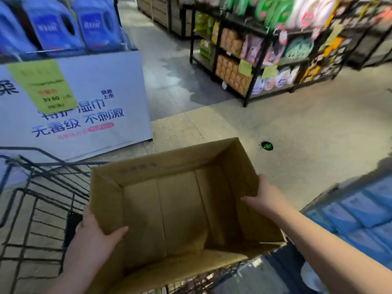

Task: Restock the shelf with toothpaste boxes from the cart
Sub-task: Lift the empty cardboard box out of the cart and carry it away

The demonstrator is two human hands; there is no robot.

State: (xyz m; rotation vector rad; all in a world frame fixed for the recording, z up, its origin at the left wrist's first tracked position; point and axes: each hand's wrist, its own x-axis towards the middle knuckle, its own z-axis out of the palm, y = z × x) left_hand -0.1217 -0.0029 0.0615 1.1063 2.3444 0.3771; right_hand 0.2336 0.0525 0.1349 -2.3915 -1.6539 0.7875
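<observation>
An open brown cardboard box (pixel 180 209) is held in front of me above the black wire cart (pixel 40 200). Its inside shows only bare cardboard; no toothpaste boxes are visible in it. My left hand (pixel 95 236) grips the box's left wall, thumb inside and fingers outside. My right hand (pixel 265 196) grips the right wall the same way, thumb over the rim. Blue packs (pixel 360 213) lie on a shelf at the lower right.
A white display stand (pixel 84 107) with blue detergent bottles (pixel 70 24) and a yellow price tag stands at the left. A black rack (pixel 254 66) of snacks and hanging goods stands ahead right. Grey and beige floor (pixel 275 128) lies between them.
</observation>
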